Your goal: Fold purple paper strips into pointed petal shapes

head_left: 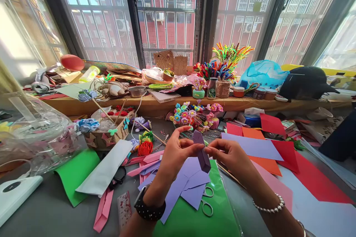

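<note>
Both hands pinch a folded purple paper strip (202, 152) above the middle of the bench (50, 211). The left hand (175, 152) and right hand (232, 155) have fingers closed tight on it. It looks mid-fold; pressing the crease needs a firm, even squeeze.

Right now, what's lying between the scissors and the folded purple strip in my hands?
In the head view, loose lilac paper pieces lie between the scissors and the folded purple strip.

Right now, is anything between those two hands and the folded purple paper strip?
Nothing visible: the left hand and right hand both pinch the folded purple paper strip directly, above the flat purple sheets.
</note>
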A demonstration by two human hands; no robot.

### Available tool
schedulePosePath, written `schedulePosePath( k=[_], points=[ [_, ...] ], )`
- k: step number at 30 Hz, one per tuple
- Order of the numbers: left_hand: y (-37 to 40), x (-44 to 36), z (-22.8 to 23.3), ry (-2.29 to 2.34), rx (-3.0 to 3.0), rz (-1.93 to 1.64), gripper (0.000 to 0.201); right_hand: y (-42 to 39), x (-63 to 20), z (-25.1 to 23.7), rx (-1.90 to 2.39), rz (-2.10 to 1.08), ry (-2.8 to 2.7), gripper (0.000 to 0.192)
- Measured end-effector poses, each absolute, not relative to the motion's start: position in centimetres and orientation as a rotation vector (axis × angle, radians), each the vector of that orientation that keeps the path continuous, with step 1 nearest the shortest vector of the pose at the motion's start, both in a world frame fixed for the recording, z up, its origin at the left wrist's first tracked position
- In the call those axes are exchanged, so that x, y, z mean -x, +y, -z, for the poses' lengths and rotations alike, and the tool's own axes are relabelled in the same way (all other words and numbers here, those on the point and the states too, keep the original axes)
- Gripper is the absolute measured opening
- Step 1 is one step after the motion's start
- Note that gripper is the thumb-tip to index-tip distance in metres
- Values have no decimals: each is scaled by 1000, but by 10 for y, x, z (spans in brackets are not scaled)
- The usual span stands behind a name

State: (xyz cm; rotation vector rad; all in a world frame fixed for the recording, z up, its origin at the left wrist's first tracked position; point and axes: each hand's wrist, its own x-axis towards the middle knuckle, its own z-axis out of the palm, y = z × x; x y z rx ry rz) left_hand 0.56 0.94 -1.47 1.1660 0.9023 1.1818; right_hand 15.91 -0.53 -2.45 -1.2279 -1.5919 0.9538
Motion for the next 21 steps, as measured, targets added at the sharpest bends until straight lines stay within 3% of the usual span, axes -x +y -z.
schedulePosePath(
  k=[14, 21],
  points=[
    [9, -6, 15, 923, -1207, -1174, 64, -4, -158, 26, 1290, -865, -1650, 27],
    [8, -6, 13, 889, -1113, -1249, 59, -2, -154, 28, 1204, -1096, -1635, 26]
  ],
)
